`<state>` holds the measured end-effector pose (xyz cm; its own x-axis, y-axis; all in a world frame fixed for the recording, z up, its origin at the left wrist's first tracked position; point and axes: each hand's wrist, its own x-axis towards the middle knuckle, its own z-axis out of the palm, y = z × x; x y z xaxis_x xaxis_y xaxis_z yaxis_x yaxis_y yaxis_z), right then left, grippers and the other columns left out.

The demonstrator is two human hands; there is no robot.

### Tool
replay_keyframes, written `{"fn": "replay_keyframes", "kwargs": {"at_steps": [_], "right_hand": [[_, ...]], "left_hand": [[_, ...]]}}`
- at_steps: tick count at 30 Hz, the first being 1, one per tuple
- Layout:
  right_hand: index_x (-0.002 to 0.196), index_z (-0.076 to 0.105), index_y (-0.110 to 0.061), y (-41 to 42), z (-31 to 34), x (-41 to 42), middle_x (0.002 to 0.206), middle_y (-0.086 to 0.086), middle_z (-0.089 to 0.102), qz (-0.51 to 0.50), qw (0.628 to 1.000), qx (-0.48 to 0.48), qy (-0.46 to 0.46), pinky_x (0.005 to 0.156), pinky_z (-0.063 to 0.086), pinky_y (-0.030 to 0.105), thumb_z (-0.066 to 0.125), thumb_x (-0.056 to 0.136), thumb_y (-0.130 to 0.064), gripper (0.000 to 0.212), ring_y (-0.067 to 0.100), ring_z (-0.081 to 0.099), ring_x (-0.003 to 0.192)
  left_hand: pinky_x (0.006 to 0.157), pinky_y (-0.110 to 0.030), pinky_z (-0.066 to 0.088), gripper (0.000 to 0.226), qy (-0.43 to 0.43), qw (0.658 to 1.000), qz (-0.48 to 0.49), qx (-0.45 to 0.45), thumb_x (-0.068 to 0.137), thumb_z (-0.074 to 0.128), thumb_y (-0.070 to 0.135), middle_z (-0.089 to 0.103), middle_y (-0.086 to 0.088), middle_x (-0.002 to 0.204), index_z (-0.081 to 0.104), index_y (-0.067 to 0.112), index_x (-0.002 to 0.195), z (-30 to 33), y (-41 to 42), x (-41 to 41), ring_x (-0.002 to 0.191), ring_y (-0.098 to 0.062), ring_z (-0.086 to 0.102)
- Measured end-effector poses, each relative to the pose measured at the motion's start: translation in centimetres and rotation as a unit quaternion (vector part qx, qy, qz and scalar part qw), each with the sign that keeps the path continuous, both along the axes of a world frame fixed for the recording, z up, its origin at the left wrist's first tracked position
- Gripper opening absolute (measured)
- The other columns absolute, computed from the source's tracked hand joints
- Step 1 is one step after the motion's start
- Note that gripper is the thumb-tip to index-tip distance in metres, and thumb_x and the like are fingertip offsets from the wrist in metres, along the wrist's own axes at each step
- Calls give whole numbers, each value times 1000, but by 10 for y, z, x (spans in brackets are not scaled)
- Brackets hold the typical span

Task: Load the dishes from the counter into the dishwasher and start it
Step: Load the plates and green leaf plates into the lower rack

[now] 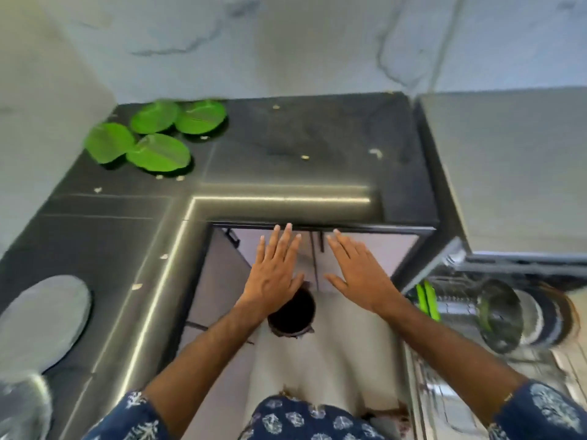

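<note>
a black bin [291, 312] is standing on the pale floor [333, 360] below grey cabinet doors [365, 258], crumbs [305, 157] lying scattered nearby.

A pale marble wall [286, 42] with grey veins rises behind a dark L-shaped counter [317, 144], whose inner edge catches a bright streak of light. Under the counter stand pale cabinet doors [374, 258] with dark handles, and a black bin [293, 312] sits on the light floor [333, 354] before them. Crumbs [305, 157] lie scattered over the counter.
</note>
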<state>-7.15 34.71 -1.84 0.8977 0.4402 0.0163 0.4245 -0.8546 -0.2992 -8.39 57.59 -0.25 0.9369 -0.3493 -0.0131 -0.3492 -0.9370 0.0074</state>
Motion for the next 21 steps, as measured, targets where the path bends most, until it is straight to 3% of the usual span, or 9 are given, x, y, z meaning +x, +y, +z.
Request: {"fn": "replay_keyframes", "kwargs": {"at_steps": [4, 10, 15, 21], "right_hand": [[157, 23, -15, 92, 32, 43, 163, 8, 20, 68, 997, 0, -28, 123, 17, 47, 51, 98, -47, 73, 26, 20, 151], [153, 32, -11, 189, 60, 110, 158, 12, 31, 140, 989, -2, -57, 119, 26, 46, 55, 97, -40, 66, 30, 33, 142], [151, 33, -11, 249, 56, 175, 156, 14, 32, 179, 984, 9, -5, 119, 27, 45, 57, 97, -38, 65, 30, 32, 144], [149, 34, -5, 305, 39, 267, 148, 13, 38, 179, 976, 52, 114, 114, 26, 32, 58, 98, -29, 61, 27, 37, 139]], "left_hand": [[122, -57, 13, 74, -20, 995, 100, -3, 95, 32, 50, 6, -13, 166, 20, 11, 157, 14, 101, 12, 153, -34, 1], [123, -54, 5, 74, -15, 974, 224, -31, 98, 30, 52, 0, -11, 167, 14, 12, 159, 11, 204, 33, 153, -31, -8], [122, -50, -4, 73, 17, 956, 288, -42, 102, 33, 50, -5, -11, 167, 8, 12, 159, -7, 246, 59, 153, -31, -11], [123, -52, 4, 71, 35, 939, 340, -44, 103, 33, 49, 1, -14, 166, 11, 10, 158, -24, 265, 136, 154, -31, -3]]}}
